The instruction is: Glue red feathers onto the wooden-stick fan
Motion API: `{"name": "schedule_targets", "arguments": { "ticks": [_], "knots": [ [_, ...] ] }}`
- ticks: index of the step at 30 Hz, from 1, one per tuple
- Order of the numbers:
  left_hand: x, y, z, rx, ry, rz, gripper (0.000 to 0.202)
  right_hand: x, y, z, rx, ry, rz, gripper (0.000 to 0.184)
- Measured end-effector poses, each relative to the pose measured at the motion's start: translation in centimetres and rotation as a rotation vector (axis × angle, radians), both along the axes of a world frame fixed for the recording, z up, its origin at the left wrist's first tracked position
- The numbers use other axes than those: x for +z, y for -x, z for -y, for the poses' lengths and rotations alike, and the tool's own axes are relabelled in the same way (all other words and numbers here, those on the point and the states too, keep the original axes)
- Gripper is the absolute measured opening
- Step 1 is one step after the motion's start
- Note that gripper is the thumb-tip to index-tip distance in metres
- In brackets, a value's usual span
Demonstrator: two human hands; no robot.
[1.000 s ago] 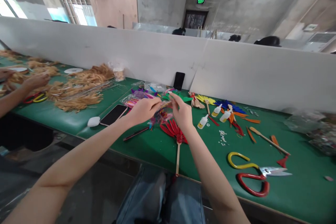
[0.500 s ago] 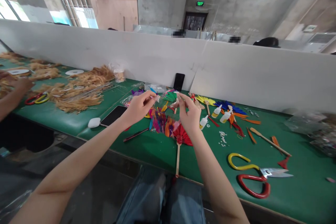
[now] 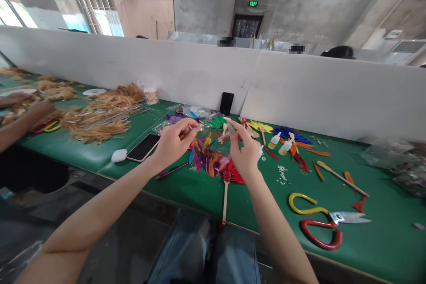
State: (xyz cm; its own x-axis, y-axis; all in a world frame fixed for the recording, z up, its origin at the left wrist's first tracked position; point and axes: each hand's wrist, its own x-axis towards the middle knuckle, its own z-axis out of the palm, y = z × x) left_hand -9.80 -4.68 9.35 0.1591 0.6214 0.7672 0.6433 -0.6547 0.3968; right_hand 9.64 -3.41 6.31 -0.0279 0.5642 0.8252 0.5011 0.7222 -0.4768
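A clear plastic bag of multicoloured feathers (image 3: 210,161) hangs between my hands above the green table. My left hand (image 3: 178,140) is closed, pinching the bag's upper left edge between thumb and fingertips. At the upper right side, my right hand (image 3: 242,144) has its fingers bent around the thin plastic; the exact contact is hard to make out. Just below the bag lies a red fan (image 3: 232,172) with a wooden handle pointing at my lap. Behind it are a green fan (image 3: 216,120) and a yellow fan (image 3: 259,127).
Large scissors (image 3: 328,219) with yellow and red handles lie at right. Glue bottles (image 3: 285,147), white beads (image 3: 282,174) and a blue fan (image 3: 289,133) sit right of centre. A phone (image 3: 144,147) lies at left. Beyond it, a co-worker's hands (image 3: 36,108) are among tan fibres (image 3: 100,126).
My right hand has shifted slightly right and down, its fingers a little more apart. The bag of feathers has shifted slightly between my hands. The co-worker's hands have moved right.
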Motion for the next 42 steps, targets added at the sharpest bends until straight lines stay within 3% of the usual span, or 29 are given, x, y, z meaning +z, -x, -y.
{"name": "schedule_targets", "arguments": {
  "ticks": [6, 10, 14, 19, 21, 42],
  "knots": [
    [0.5, -0.6, 0.5, -0.134, 0.249, 0.199, 0.009, 0.2, -0.5, 0.8, 0.091, 0.065, -0.096, 0.025],
    [0.6, -1.1, 0.2, -0.281, 0.477, 0.428, 0.014, 0.2, -0.9, 2.5, 0.181, 0.000, -0.220, 0.024],
    [0.7, -1.4, 0.1, -0.376, 0.617, 0.533, 0.016, 0.4, -1.6, 4.6, 0.202, -0.049, -0.173, 0.030],
    [0.8, -1.7, 0.3, -0.425, 0.645, 0.552, 0.019, 0.1, -1.4, 5.2, 0.007, -0.090, 0.255, 0.035],
    [0.8, -1.8, 0.3, -0.424, 0.652, 0.549, 0.022, -0.2, -1.1, 4.9, -0.033, -0.090, 0.333, 0.041],
    [0.5, -1.9, 0.2, -0.372, 0.621, 0.525, 0.018, -1.0, 0.1, 4.3, 0.072, 0.060, 0.378, 0.031]
  ]
}}
